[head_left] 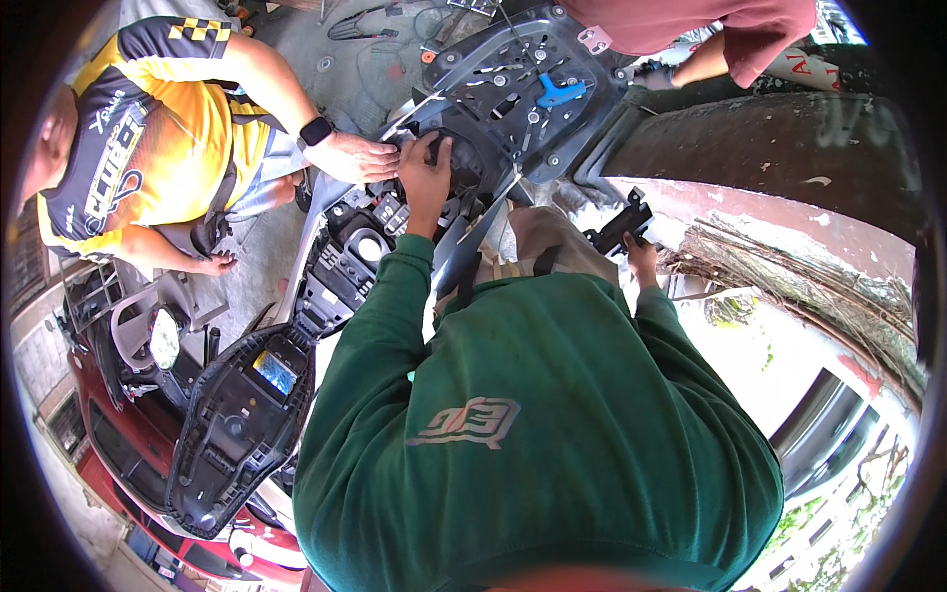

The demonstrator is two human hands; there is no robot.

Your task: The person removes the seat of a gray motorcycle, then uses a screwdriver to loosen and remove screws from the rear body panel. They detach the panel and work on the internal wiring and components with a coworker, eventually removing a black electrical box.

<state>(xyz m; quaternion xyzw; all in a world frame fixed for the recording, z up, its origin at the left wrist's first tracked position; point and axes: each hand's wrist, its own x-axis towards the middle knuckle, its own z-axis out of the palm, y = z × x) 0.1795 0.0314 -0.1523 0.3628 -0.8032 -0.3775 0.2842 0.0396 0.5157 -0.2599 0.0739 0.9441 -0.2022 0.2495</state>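
Note:
My left hand (424, 192) reaches to the opened motorcycle body (340, 259), just below a large black plastic panel (473, 94). Its fingers curl against a dark part there; what they hold is too small to tell. Out to the right, my right hand (642, 259) grips a black bracket-like part (621, 227), clear of the body. A blue T-handle tool (560, 92) lies on the panel among bolts and slots. Close beside my left hand is a co-worker's hand (355, 158) wearing a black watch, its fingers at the body's edge.
A person in a yellow and black shirt (178, 138) crouches at left. Another in a maroon shirt (681, 25) works beyond the panel with a gloved hand (653, 75). The upturned black seat (242, 424) extends lower left, near a red vehicle (123, 424). A dark curved wall (769, 148) bounds the right.

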